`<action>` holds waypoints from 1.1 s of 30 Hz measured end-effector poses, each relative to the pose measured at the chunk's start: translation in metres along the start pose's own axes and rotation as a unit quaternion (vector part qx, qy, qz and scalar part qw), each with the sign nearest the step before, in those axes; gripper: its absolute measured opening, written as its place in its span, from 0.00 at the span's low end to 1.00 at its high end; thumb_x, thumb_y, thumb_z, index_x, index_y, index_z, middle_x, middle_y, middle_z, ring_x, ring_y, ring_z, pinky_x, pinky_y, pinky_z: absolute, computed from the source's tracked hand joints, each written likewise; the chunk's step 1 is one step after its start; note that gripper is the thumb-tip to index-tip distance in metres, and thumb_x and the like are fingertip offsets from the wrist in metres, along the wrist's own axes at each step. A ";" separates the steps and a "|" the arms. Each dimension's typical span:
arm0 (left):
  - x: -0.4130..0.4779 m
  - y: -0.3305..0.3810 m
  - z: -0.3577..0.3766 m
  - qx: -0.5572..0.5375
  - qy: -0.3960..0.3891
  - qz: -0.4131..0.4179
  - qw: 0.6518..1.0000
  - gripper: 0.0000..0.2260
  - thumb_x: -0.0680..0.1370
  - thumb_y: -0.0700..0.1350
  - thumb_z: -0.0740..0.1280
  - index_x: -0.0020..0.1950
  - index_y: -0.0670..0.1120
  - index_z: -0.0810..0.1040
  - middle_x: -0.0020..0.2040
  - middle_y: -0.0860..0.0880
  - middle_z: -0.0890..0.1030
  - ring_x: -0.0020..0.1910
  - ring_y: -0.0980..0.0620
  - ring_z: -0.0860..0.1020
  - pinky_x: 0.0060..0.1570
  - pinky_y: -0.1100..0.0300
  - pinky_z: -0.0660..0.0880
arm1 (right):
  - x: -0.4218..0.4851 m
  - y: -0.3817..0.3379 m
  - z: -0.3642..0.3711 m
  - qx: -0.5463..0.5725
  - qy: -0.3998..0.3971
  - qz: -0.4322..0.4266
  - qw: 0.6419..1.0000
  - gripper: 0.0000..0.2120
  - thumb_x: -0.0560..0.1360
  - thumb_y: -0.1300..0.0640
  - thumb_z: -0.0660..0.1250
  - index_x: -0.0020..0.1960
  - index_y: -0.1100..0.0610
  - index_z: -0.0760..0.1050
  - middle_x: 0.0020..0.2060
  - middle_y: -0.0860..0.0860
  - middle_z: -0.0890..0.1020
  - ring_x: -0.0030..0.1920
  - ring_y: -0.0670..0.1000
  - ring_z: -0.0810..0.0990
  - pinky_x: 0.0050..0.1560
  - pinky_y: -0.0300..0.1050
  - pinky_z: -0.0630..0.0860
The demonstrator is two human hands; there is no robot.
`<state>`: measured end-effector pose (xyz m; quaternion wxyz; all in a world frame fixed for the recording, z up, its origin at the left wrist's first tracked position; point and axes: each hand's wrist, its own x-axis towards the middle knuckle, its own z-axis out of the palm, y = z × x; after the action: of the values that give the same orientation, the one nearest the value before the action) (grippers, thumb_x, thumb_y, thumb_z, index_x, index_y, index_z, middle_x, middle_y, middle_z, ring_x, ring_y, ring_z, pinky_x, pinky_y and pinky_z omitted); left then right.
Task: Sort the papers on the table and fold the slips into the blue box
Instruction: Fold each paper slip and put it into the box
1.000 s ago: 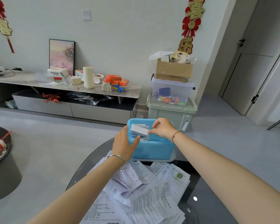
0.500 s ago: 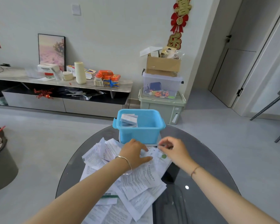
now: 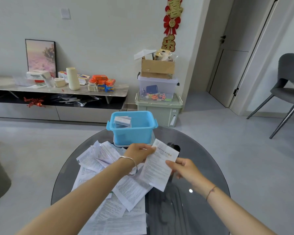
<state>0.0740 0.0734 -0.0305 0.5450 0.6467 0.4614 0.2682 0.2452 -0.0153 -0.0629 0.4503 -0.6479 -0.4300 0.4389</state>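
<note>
One printed sheet (image 3: pixel 159 167) is held up over the table (image 3: pixel 210 163) by two hands. The left hand (image 3: pixel 139 152) pinches its upper left edge with curled fingers. The right hand (image 3: pixel 183 167) grips its right edge, thumb on top of the paper. The sheet hangs flat and unfolded, just in front of the one blue box (image 3: pixel 134 133).

The blue box stands at the far edge of the round dark glass table with its top open. In its left half stands a small bundle of folded slips (image 3: pixel 122 121); I cannot count them singly. Under the arms lies one loose pile of papers (image 3: pixel 107 189), the sheets overlapping too much for a sure count, though well more than ten show. The pile reaches from the box to the near edge.

The left wrist wears one silver bangle (image 3: pixel 132 164), and the right wrist one thin cord (image 3: pixel 210 192).

Behind the table, three containers are stacked against the wall: one green bin (image 3: pixel 159 110), one clear bin (image 3: pixel 157 88) on it and one cardboard box (image 3: pixel 157 69) on top. One grey chair (image 3: pixel 287 85) stands at the right.
</note>
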 end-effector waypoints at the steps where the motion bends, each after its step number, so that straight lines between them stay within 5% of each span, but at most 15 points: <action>1: -0.004 0.002 0.004 -0.051 -0.022 -0.027 0.998 0.10 0.77 0.47 0.68 0.51 0.41 0.82 0.48 0.46 0.84 0.44 0.52 0.82 0.40 0.65 0.78 | -0.005 0.000 -0.004 0.017 -0.003 0.001 1.000 0.07 0.77 0.56 0.67 0.52 0.57 0.81 0.41 0.51 0.85 0.35 0.46 0.76 0.29 0.35 0.67; 6: -0.009 -0.005 0.026 -0.208 -0.116 -0.133 0.962 0.12 0.78 0.49 0.67 0.56 0.43 0.80 0.50 0.45 0.85 0.51 0.48 0.83 0.53 0.56 0.79 | -0.025 0.006 -0.027 0.106 -0.027 -0.009 0.994 0.10 0.78 0.55 0.65 0.53 0.58 0.82 0.47 0.58 0.84 0.42 0.51 0.76 0.41 0.44 0.67; 8: -0.010 -0.009 0.034 -0.163 -0.141 -0.120 0.969 0.10 0.77 0.50 0.68 0.51 0.43 0.80 0.49 0.48 0.85 0.50 0.51 0.83 0.50 0.59 0.79 | -0.033 0.010 -0.037 0.095 -0.016 -0.019 0.995 0.10 0.78 0.55 0.65 0.53 0.57 0.82 0.47 0.57 0.85 0.43 0.52 0.76 0.44 0.46 0.66; 12: -0.017 -0.017 0.045 -0.011 -0.139 0.063 0.988 0.03 0.73 0.44 0.73 0.40 0.50 0.81 0.41 0.52 0.85 0.43 0.55 0.83 0.50 0.61 0.79 | -0.046 0.014 -0.054 0.044 0.065 -0.102 0.992 0.07 0.76 0.61 0.67 0.50 0.54 0.83 0.37 0.42 0.84 0.36 0.41 0.79 0.40 0.33 0.74; 15: -0.016 -0.025 0.049 0.083 -0.064 0.232 0.967 0.10 0.73 0.40 0.73 0.38 0.55 0.82 0.39 0.53 0.84 0.41 0.57 0.81 0.47 0.65 0.76 | -0.050 0.027 -0.064 -0.110 0.111 -0.232 0.960 0.11 0.73 0.64 0.71 0.44 0.47 0.84 0.36 0.41 0.82 0.41 0.40 0.77 0.47 0.30 0.71; 18: -0.014 -0.038 0.052 0.209 -0.037 0.285 0.935 0.11 0.74 0.40 0.72 0.45 0.58 0.84 0.44 0.57 0.83 0.45 0.58 0.78 0.51 0.66 0.74 | -0.051 0.049 -0.071 -0.255 0.084 -0.300 0.915 0.15 0.69 0.64 0.67 0.49 0.48 0.85 0.45 0.39 0.83 0.52 0.40 0.77 0.55 0.29 0.71; 21: -0.016 -0.060 0.054 0.303 -0.080 0.295 0.902 0.10 0.74 0.44 0.72 0.52 0.57 0.84 0.49 0.56 0.82 0.47 0.59 0.78 0.51 0.63 0.76 | -0.052 0.067 -0.075 -0.321 0.031 -0.273 0.906 0.19 0.71 0.66 0.66 0.51 0.45 0.84 0.48 0.27 0.79 0.58 0.36 0.75 0.59 0.30 0.69; 26: -0.022 -0.074 0.058 0.439 -0.158 0.275 0.841 0.13 0.78 0.48 0.66 0.61 0.57 0.79 0.61 0.54 0.79 0.59 0.55 0.76 0.56 0.67 0.69 | -0.055 0.079 -0.075 -0.307 -0.026 -0.162 0.937 0.10 0.74 0.57 0.70 0.50 0.42 0.83 0.49 0.34 0.82 0.53 0.35 0.79 0.55 0.34 0.74; 33: -0.027 -0.071 0.062 0.456 -0.131 0.229 0.850 0.15 0.78 0.57 0.63 0.54 0.48 0.81 0.51 0.48 0.76 0.48 0.51 0.76 0.48 0.60 0.73 | -0.051 0.076 -0.065 -0.217 0.011 -0.098 0.971 0.06 0.76 0.52 0.69 0.49 0.43 0.81 0.41 0.43 0.85 0.36 0.44 0.78 0.40 0.37 0.72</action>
<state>0.0939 0.0194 -0.1098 0.1669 0.9390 0.2951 0.0576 0.3071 -0.0945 -0.1134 0.3446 -0.6895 -0.5715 0.2816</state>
